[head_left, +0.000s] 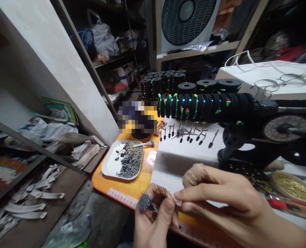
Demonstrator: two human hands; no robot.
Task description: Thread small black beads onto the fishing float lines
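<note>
My left hand [153,217] is closed around a bundle of small grey-tipped pins [144,202] with orange ends, held low at the table's front edge. My right hand [220,196] reaches across from the right. Its thumb and forefinger pinch together right beside the bundle, and what they hold is too small to make out. A ball of tan twine [194,174] lies just behind the right hand. A white tray [111,165] with a heap of small dark pieces [130,160] sits to the left on the orange table [132,187].
A horizontal black roller [207,105] loaded with rings and coloured tips spans the table's back, with stacks of black discs [165,82] behind it. Small black-tipped pins [189,134] lie on white paper. A dish of brass pieces [293,186] sits at the right, and cluttered shelves [39,155] stand at the left.
</note>
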